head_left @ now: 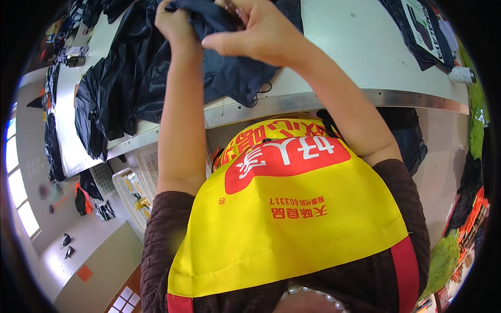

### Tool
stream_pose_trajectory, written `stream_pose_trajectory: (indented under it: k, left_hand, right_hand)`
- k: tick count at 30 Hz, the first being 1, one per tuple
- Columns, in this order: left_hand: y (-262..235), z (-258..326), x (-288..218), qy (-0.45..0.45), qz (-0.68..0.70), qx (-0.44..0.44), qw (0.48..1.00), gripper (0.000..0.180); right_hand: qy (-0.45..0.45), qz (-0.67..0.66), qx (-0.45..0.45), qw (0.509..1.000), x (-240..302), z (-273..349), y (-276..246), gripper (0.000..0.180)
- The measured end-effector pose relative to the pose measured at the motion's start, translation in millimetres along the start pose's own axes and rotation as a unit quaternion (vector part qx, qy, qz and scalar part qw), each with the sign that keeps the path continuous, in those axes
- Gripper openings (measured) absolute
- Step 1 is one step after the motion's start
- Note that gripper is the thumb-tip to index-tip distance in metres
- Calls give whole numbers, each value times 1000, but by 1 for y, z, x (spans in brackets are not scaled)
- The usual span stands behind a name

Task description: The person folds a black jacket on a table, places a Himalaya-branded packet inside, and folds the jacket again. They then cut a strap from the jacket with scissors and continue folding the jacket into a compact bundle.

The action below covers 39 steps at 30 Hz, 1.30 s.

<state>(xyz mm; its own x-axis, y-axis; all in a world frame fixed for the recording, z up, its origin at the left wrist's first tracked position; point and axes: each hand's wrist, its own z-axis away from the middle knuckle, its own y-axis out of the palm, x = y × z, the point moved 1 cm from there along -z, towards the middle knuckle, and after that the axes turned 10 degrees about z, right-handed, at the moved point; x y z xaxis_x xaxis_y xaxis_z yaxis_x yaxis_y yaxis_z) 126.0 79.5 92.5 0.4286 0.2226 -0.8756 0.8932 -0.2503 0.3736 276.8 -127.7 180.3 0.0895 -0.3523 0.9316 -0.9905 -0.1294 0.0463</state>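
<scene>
Both bare forearms reach up from brown sleeves [164,229] and over the table's metal edge [386,97], converging at the upper border. The left hand [176,25], wrist nearly straight, is closed on a bunched part of a navy garment [242,78]. The right hand [263,34] comes in slantwise from the other side, thumb stretched toward the left wrist and fingers curled at the fabric; the border crops this spot, so I cannot tell whether they pinch it.

The garment is raised at the hands, its lower part lying on the white table [344,57] with 1 corner and a thin black cord loop [265,87] at the front edge. Glossy dark jackets [122,83] are heaped directly to its left. Well apart on the right are a folded dark garment [436,58] and a white roll [462,75]. The yellow apron [292,237] blocks much of the space below the table, beside a white plastic basket [125,182].
</scene>
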Motion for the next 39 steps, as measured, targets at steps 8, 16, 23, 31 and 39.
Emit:
stream_pose_trajectory:
  k: [8,16,23,31,39]
  left_hand:
    - [154,131,-58,-97,-144,174,969,16]
    - [95,72,-60,76,-461,80,881,15]
    - [28,171,-44,87,-601,475,637,67]
    - [-1,199,-11,-118,-343,88,928,13]
    - [68,182,-41,-101,-220,27,970,13]
  right_hand:
    - [-17,419,-319,850,-41,-11,-89,7]
    - [4,457,-416,786,-73,1,-128,8]
    - [200,144,-531,811,-89,84,-315,13]
    - [270,-4,-526,806,-101,193,-367,14]
    - [327,560,-399,648,-109,230,-385,48]
